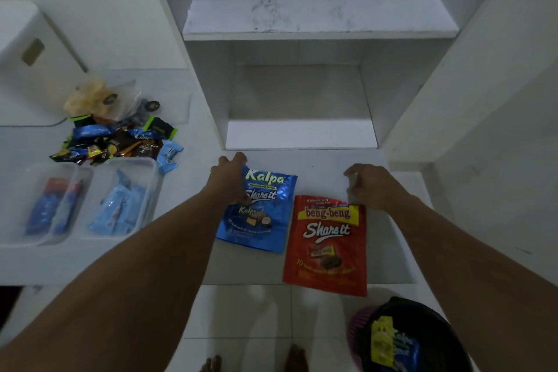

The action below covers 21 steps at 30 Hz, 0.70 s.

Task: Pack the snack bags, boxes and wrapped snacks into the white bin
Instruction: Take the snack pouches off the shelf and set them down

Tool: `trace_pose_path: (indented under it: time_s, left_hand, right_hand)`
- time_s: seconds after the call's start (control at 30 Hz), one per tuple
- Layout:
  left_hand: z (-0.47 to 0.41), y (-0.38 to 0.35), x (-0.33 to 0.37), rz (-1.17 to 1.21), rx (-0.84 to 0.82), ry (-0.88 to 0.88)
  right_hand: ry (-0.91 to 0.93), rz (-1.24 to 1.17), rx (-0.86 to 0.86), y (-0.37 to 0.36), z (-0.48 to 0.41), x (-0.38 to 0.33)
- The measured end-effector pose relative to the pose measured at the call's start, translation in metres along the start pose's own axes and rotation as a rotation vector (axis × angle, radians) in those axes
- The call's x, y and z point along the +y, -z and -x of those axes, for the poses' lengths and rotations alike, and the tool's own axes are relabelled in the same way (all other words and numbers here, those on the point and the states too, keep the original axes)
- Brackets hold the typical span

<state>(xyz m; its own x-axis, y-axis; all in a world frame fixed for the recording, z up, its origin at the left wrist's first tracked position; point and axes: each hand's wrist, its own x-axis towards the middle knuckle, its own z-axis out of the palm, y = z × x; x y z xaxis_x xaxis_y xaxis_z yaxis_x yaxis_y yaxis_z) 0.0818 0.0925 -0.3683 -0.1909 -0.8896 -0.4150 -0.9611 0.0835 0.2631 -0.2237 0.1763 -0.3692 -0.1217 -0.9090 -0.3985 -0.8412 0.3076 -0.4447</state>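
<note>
A blue Kalpa bag lies flat on the white counter. My left hand is at its top left corner, fingers over the top edge and thumb on its face. Beside it on the right lies a red beng-beng bag, its lower end over the counter's front edge. My right hand sits at that bag's top right corner with fingers curled; a grip cannot be made out. Two white bins, the left bin and the right bin, stand at the left with blue packs inside.
A pile of wrapped snacks and a clear bag of crackers lie behind the bins. An open white shelf unit rises behind the counter. On the floor at lower right stands a dark bin with wrappers in it.
</note>
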Motion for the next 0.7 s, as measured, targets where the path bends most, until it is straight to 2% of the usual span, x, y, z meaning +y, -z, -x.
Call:
trace_pose_path:
  time_s: [0.03, 0.1, 0.2, 0.5, 0.7]
  left_hand:
    - [0.001, -0.001, -0.002, 0.016, 0.006, -0.009]
    - [0.002, -0.001, -0.004, 0.027, 0.023, -0.046]
    - [0.005, -0.002, -0.006, 0.036, 0.038, -0.068]
    - [0.005, 0.002, -0.009, 0.183, 0.103, -0.046]
    - [0.011, 0.02, -0.004, 0.275, 0.103, -0.126]
  right_hand:
    - [-0.009, -0.017, -0.049, -0.001, 0.005, -0.006]
    - [0.006, 0.119, -0.174, -0.008, 0.018, -0.018]
    - [0.08, 0.335, -0.136, -0.028, 0.033, -0.024]
    - [-0.093, 0.113, -0.05, -0.03, 0.027, -0.024]
    - [-0.154, 0.113, -0.028, -0.026, 0.032, -0.017]
